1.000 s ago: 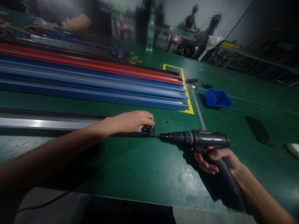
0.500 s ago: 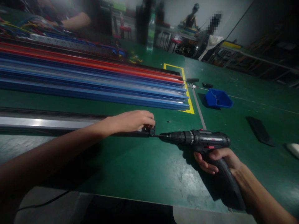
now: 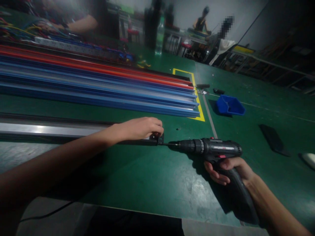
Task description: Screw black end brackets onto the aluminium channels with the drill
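My right hand (image 3: 227, 168) is wrapped round the handle of a black cordless drill (image 3: 211, 148). The drill points left, and its thin bit (image 3: 169, 144) meets a small black end piece (image 3: 160, 139) at the tip of a long profile. My left hand (image 3: 145, 127) is closed over that end, its fingertips bent down on the black end piece. The long black and silver profile (image 3: 61, 128) lies on the green table and runs off to the left beneath my left forearm. What is under my left palm is hidden.
Several blue profiles (image 3: 123, 98) and a red profile (image 3: 110, 67) lie behind. A blue bin (image 3: 230, 105), a flat black object (image 3: 273, 139) and a clear bottle (image 3: 159, 36) stand or lie on the table (image 3: 137, 183). Across it, a person's arm (image 3: 82, 25) is among coloured wires.
Hardly anything differs. Both hands and the drill keep their places at the profile's end, and the view has shifted very slightly.
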A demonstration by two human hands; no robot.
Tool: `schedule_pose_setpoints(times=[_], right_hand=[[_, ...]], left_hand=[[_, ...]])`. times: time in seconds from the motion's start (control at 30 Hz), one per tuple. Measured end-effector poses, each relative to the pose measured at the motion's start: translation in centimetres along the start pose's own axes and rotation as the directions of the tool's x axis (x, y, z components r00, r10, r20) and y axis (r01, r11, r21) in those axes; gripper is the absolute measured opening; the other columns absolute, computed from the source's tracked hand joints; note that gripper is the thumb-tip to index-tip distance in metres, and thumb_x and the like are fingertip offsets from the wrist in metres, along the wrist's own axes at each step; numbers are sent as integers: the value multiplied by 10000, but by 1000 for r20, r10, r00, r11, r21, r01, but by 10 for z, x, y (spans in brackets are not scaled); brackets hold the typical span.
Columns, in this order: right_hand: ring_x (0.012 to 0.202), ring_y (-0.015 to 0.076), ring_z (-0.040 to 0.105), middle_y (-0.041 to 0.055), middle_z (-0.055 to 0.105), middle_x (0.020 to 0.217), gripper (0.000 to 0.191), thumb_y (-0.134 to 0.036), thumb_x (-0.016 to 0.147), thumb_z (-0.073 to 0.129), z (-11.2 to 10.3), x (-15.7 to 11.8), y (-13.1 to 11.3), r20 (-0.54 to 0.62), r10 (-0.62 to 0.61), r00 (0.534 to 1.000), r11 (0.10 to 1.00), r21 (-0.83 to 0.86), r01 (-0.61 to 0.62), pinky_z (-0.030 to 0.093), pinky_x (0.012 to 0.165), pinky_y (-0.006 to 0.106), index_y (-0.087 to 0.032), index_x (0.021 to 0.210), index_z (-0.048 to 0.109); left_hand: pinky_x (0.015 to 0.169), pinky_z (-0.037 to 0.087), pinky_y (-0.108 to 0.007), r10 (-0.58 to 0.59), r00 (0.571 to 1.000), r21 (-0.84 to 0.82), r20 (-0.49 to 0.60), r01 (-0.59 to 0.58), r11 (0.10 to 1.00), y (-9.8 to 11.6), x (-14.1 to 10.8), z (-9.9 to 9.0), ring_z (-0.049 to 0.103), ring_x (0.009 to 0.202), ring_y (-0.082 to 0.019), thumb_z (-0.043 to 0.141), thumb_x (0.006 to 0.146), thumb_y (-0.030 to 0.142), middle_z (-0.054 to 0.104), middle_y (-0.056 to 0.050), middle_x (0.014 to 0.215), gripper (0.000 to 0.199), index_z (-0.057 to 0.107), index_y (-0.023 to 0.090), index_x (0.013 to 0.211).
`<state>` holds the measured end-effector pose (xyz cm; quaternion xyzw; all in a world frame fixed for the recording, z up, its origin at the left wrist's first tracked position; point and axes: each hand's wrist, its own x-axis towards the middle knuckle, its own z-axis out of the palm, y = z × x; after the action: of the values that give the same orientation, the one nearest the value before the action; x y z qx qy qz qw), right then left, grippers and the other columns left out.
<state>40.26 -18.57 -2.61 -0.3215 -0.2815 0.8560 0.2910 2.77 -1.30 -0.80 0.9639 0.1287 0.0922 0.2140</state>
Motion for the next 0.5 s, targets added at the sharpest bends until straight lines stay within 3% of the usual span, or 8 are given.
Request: schedule_pose_setpoints(times=[0.5], right_hand=[[468, 69, 476, 100, 679, 744, 364, -283, 769, 679, 3, 0, 0, -26, -13, 1000, 999, -38, 12, 485, 506, 196, -29, 1003, 796]], left_hand=[[847, 476, -302, 4, 999, -10, -37, -4, 1000, 2, 0, -1, 655, 991, -187, 521, 936, 41, 702, -59, 1044, 270, 726, 214, 964]])
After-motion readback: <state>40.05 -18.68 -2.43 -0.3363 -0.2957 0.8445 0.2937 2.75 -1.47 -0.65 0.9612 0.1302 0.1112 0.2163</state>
